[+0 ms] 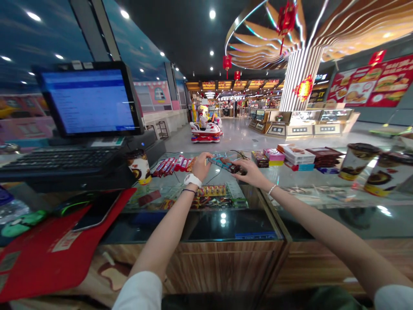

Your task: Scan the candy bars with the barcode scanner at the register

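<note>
Between both hands, just above the glass counter [209,224], is a flat blue-and-brown snack packet [223,162]. My left hand [201,166] pinches its left end; a white watch is on that wrist. My right hand [250,172] grips its right end, thumb and fingers closed around it. To the left of my left hand lie red-wrapped candy bars [172,165] in a row. Right of my right hand stand small snack boxes [273,156], pink and yellow among them. Under the glass, below my hands, more packaged sweets [211,196] show.
At left stand a monitor [90,101], a keyboard [61,161] and a paper cup [139,167]. A phone [97,211] lies on a red mat [64,258]. White and blue boxes [298,155], brown packets [324,157] and large cups [358,161] line the right side.
</note>
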`<state>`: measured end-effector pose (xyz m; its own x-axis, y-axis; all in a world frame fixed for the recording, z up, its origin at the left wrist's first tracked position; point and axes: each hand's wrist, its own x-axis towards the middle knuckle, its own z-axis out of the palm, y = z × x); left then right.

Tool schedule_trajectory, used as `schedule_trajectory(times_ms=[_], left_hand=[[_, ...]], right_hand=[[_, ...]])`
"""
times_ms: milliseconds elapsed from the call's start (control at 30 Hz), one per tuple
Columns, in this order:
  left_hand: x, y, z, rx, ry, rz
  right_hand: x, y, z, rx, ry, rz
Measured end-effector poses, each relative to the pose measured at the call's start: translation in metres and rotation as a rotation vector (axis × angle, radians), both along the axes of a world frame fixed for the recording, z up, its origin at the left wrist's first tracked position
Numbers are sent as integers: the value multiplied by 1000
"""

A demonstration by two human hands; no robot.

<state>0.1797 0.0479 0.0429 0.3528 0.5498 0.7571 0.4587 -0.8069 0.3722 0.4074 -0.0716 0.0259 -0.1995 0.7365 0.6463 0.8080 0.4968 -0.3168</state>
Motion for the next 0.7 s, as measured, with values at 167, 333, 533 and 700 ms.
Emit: schedule_trajectory(times_ms=[167, 333, 533, 700], left_hand=[[-27, 16, -11, 12, 105, 168], [-51, 25, -23, 14, 290, 322], [-47, 23, -36, -13, 496, 321], [-37, 19, -45, -41, 630, 305]], right_hand=[[-38, 16, -5, 5, 1, -188], [-70, 39, -3, -64, 1, -370], [-93, 58, 1, -120, -83, -570], [-109, 64, 1, -197, -59, -576]])
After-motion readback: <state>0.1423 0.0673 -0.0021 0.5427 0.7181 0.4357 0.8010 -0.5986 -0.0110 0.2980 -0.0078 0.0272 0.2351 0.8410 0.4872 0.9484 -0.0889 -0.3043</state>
